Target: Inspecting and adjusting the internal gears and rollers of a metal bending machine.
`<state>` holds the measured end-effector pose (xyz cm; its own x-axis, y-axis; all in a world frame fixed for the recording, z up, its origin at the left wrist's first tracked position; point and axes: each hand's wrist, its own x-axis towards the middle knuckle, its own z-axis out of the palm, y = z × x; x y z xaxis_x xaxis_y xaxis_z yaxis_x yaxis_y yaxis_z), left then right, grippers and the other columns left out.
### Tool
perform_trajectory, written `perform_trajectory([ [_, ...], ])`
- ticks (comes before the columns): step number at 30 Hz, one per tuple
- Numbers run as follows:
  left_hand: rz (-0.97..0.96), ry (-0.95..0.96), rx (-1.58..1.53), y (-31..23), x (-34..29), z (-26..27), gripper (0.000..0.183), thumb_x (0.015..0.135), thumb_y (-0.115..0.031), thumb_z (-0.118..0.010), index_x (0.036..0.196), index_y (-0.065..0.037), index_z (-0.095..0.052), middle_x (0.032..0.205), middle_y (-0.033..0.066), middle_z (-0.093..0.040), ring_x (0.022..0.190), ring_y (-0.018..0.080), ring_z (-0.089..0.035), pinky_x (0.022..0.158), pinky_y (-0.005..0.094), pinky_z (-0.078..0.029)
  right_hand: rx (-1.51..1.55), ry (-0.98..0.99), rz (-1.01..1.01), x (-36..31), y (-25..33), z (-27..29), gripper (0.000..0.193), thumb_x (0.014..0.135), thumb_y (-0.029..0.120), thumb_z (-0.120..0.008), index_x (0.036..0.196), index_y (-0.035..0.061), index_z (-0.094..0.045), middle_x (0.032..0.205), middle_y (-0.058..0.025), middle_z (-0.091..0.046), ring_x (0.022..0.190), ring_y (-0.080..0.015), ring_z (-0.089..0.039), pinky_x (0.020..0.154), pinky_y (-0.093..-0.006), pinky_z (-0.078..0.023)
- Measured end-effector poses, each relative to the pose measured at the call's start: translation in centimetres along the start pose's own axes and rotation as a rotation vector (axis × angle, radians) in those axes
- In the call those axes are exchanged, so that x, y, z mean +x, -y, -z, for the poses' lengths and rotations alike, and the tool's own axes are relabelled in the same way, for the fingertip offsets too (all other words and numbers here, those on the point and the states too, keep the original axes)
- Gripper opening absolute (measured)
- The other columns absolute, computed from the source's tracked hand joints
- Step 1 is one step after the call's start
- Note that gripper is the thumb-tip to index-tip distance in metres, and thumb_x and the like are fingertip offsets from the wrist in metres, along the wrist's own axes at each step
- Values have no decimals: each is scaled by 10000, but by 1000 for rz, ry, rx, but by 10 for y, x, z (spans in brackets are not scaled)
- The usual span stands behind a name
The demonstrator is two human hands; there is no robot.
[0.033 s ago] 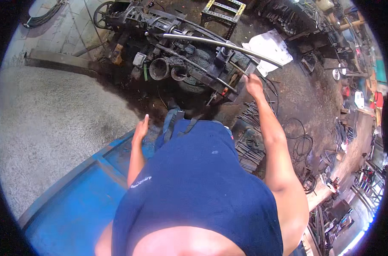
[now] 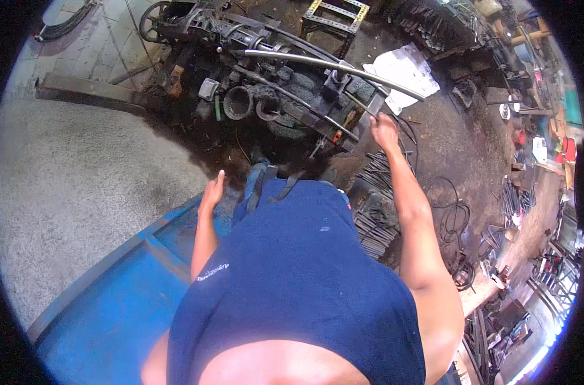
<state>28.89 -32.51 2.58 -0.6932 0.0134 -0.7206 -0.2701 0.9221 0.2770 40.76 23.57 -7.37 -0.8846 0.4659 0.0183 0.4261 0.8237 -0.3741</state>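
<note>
My right hand (image 2: 384, 131) is closed at the right end of a dark, greasy machine (image 2: 285, 90), its fingers round the end of a thin brownish rod (image 2: 357, 101). Across the top of the machine lies a long, shiny metal bar (image 2: 337, 66), just beyond that hand. An orange-tipped piece (image 2: 337, 135) sits on the frame to the left of the hand. Low beside my body, my left hand (image 2: 213, 190) has its thumb stretched out and shows nothing in it; its other fingers are partly hidden. Two round cup-like openings (image 2: 239, 102) face up on the near side of the machine.
A blue metal panel (image 2: 112, 308) fills the lower left. Stacked metal rods (image 2: 375, 234) lie by my right forearm, with loose black cable (image 2: 459, 215) farther right. Beyond the machine are a white sheet (image 2: 417, 70) and a yellow-edged perforated stand (image 2: 335, 14).
</note>
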Motion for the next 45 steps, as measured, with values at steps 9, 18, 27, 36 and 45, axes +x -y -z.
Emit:
perform_trajectory([
  [9,-177,-17,-15,-27,29,-21,795,944,-666,-319,1136,33,-644,975,218,-682,960,352,-639,869,417,-459,56,50,-92,-109,-15,46,361,941,305,-571,993,-50,-609,934,-247,-650,878,-405,-629,783,-469,-501],
  [18,-198,14,-88,-24,68,-10,731,957,-623,-344,1210,5,-620,1108,266,-652,1130,372,-598,960,417,-436,509,182,-206,-79,137,4,351,937,311,-571,978,-29,-650,828,-269,-640,807,-429,-644,715,-468,-487],
  [27,-293,-48,-84,10,150,80,715,967,-594,-366,1127,47,-640,1012,241,-679,1002,360,-640,888,414,-464,449,-63,-574,14,270,-46,394,963,316,-475,985,-39,-644,930,-306,-646,949,-486,-605,824,-543,-451],
  [36,-295,57,-95,18,180,125,724,965,-604,-357,1169,32,-637,1039,224,-684,998,326,-656,883,396,-475,335,168,-904,46,308,-76,439,937,334,-501,1015,-69,-655,1064,-319,-639,1039,-461,-612,907,-506,-479],
  [45,-261,138,-84,32,199,118,741,954,-621,-366,1184,33,-628,1060,240,-675,1057,354,-635,929,406,-456,302,127,-893,44,317,-72,462,939,356,-495,988,-72,-665,1031,-334,-634,1044,-452,-613,905,-495,-480],
])
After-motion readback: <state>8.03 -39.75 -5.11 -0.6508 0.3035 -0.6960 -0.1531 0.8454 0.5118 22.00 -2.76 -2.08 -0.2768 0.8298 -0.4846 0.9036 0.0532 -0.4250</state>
